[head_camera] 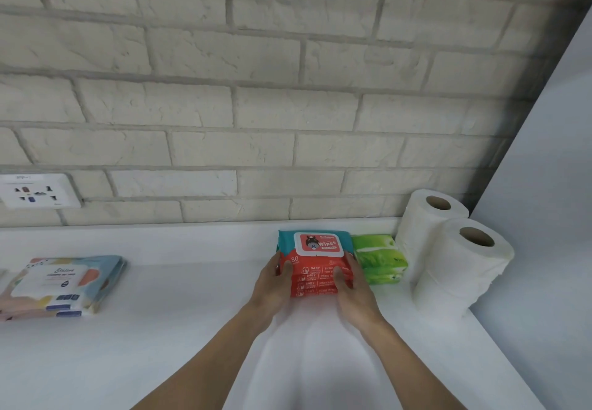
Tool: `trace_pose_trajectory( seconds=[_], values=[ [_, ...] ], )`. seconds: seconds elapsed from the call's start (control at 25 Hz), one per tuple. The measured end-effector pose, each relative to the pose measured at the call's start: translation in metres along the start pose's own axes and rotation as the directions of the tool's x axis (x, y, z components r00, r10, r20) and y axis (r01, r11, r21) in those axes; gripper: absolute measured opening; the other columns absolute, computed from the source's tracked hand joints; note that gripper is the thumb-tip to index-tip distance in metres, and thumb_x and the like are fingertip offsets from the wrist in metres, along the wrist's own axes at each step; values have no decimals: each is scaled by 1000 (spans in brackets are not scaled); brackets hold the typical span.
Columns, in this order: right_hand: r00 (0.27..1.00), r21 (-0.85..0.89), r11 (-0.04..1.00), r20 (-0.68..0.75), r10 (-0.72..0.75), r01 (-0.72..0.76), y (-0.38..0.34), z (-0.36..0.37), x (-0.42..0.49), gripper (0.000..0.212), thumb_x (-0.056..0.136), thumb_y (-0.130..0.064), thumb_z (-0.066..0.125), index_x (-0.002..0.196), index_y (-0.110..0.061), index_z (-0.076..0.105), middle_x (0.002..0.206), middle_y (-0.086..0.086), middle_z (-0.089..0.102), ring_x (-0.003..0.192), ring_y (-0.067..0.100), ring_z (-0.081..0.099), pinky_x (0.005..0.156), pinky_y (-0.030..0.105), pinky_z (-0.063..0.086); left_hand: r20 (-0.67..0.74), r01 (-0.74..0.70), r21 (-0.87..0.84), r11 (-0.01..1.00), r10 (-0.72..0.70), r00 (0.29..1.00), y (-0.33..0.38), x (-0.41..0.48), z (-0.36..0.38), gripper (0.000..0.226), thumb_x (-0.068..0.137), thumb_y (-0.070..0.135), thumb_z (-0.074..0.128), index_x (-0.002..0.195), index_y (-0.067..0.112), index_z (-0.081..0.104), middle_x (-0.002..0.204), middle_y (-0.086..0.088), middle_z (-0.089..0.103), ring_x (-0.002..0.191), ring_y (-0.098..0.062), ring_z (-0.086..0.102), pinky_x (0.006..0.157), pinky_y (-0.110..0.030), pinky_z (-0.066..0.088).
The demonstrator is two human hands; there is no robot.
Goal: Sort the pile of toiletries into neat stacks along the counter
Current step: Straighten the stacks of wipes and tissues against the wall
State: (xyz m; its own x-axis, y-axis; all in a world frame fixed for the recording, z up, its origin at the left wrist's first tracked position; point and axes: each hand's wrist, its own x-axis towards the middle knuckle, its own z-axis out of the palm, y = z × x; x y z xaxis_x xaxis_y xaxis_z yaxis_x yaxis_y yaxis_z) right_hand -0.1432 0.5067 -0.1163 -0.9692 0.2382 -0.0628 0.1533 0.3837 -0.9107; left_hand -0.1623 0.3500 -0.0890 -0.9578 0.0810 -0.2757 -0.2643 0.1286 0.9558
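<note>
While left hand (272, 284), right hand (354, 292) clasp sides, wipes stack (315, 270) glossy, rectangular.

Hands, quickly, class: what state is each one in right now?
Left hand: grips the left side of the red wipes stack.
Right hand: grips the right side of the same stack.

Of the person only two bare forearms show, slim and smooth, narrowing to the wrists and ending in the bare left hand (272, 284) and the bare right hand (354, 294), both with long, slender fingers.
</note>
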Motion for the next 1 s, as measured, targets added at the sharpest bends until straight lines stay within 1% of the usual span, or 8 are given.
trace_pose_trajectory(
  seconds=[0.2, 0.36, 0.44, 0.52, 0.6, 0.64, 0.8, 1.0],
  values=[
    [999, 22, 1000, 42, -7, 6, -2, 3, 2, 47, 98, -46, 40, 143, -36, 34, 135, -11, 50, 114, 9, 53, 98, 29, 44, -43, 20, -28, 999, -21, 999, -1, 0, -3, 40, 100, 37, 38, 138, 26, 42, 111, 4, 62, 95, -12, 64, 93, -36, 52],
    [996, 35, 999, 93, -18, 15, -9, 8, -2, 33, 99, -41, 41, 131, -42, 35, 111, -23, 53, 98, -6, 54, 79, 12, 42, -67, -7, -53, 999, 4, 998, -2, -2, -11, 34, 101, 35, 38, 133, 26, 45, 93, 13, 61, 82, -4, 62, 74, -23, 52],
    [994, 43, 998, 100, -41, 37, -10, 12, -2, 26, 99, -39, 42, 124, -43, 38, 107, -28, 54, 96, -12, 53, 73, 8, 43, -80, -16, -67, 998, 11, 997, -5, -1, -17, 35, 101, 36, 39, 133, 26, 46, 93, 14, 61, 85, -5, 63, 80, -29, 53],
    [993, 45, 997, 97, -59, 55, -8, 18, -2, 28, 98, -41, 44, 126, -40, 43, 111, -23, 59, 100, -9, 57, 82, 15, 49, -86, -22, -73, 997, 16, 996, -9, -1, -23, 35, 100, 37, 40, 133, 27, 47, 95, 13, 63, 89, -8, 65, 85, -33, 54],
    [993, 46, 998, 102, -57, 52, -7, 26, -1, 41, 96, -45, 45, 136, -36, 42, 118, -18, 62, 107, 1, 60, 95, 31, 51, -91, -30, -82, 996, 22, 996, -11, -4, -30, 31, 101, 35, 40, 129, 27, 48, 94, 13, 64, 89, -7, 65, 78, -27, 55],
    [993, 40, 998, 110, -49, 45, -9, 29, -2, 45, 96, -46, 45, 139, -35, 39, 122, -16, 61, 110, 4, 60, 99, 33, 49, -93, -32, -87, 996, 24, 995, -12, -5, -34, 29, 101, 34, 40, 128, 28, 47, 94, 13, 63, 88, -6, 64, 72, -23, 54],
    [991, 18, 1000, 133, -11, 9, -21, 43, -9, 46, 100, -41, 41, 144, -33, 31, 124, -14, 55, 112, 8, 55, 94, 23, 42, -107, -40, -85, 996, 31, 994, -13, -9, -51, 32, 101, 32, 39, 131, 26, 47, 92, 14, 63, 86, -5, 64, 67, -18, 52],
    [990, 7, 1000, 143, -17, 16, -30, 67, -13, 47, 100, -42, 40, 145, -34, 31, 133, -9, 55, 114, 8, 54, 99, 27, 43, -122, -36, -103, 994, 24, 992, -17, -13, -77, 33, 101, 33, 41, 132, 25, 48, 94, 12, 63, 87, -7, 65, 66, -18, 53]
  ],
)
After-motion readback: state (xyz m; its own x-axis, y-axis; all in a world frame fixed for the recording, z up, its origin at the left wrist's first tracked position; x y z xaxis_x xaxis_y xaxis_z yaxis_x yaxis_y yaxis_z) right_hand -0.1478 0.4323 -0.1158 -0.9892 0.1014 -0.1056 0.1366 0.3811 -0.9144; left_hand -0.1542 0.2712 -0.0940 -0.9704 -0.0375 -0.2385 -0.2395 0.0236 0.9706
